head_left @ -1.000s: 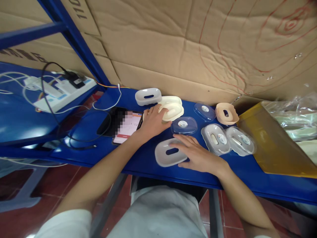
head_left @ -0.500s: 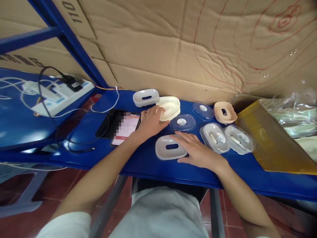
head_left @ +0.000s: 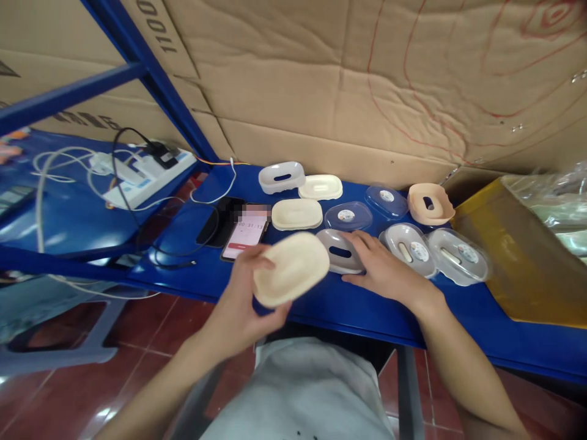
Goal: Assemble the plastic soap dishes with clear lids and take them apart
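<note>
A cream oval dish (head_left: pixel 296 269) is gripped by my left hand (head_left: pixel 247 299), raised and tilted over the table's front part. My right hand (head_left: pixel 380 263) rests on the right side of a grey slotted tray (head_left: pixel 337 252) lying on the table, its fingers around the edge. Behind the raised dish, more cream pieces (head_left: pixel 297 214) lie flat. A clear lid (head_left: pixel 348 216) with a round label sits behind the grey tray. Right of my right hand are two lidded boxes, one (head_left: pixel 408 249) beside the other (head_left: pixel 458 255).
At the back stand another grey tray (head_left: pixel 282 177), a cream dish (head_left: pixel 321 186), a second clear lid (head_left: pixel 386 201) and a peach tray (head_left: pixel 431 203). A phone (head_left: pixel 245 231) lies left; a yellow-taped carton (head_left: pixel 499 256) stands right. Cables run to a power strip (head_left: pixel 151 177).
My left hand has moved toward me and now holds a cream dish off the table. My right hand stays on the grey tray. The view has shifted slightly.
</note>
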Action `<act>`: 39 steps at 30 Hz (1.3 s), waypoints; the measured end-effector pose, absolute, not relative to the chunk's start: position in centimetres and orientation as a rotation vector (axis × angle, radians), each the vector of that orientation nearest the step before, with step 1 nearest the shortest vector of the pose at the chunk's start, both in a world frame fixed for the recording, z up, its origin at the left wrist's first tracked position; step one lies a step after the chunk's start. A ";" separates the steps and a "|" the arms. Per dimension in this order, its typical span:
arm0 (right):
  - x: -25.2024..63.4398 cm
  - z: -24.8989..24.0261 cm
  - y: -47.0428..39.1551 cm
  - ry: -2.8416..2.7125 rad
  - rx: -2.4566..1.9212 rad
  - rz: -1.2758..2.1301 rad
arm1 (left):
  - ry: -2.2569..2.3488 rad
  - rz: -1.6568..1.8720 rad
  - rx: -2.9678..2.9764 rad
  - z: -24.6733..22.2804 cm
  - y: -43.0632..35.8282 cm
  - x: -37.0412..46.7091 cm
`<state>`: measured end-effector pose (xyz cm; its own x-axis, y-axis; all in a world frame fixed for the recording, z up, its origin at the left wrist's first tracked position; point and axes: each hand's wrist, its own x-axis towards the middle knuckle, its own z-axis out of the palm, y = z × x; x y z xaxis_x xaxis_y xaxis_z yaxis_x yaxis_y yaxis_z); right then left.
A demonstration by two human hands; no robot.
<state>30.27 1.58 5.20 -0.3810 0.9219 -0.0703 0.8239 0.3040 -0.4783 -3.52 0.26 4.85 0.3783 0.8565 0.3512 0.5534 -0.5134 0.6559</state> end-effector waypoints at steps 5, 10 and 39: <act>31.0 4.8 1.5 -2.331 -1.566 0.659 | 1.152 0.610 2.272 2.3 -1.9 -3.6; 32.3 5.0 1.4 -2.299 -1.640 0.639 | 1.044 0.458 2.354 2.1 0.0 -3.4; 28.5 5.1 0.8 -2.544 -1.361 0.589 | 0.903 0.667 2.583 6.2 7.8 2.2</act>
<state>28.47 0.81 5.13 -0.5577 0.8299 -0.0146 0.7519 0.4976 -0.4326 2.16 7.76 6.15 0.6905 0.6483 0.3209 0.4971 -0.7475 0.4406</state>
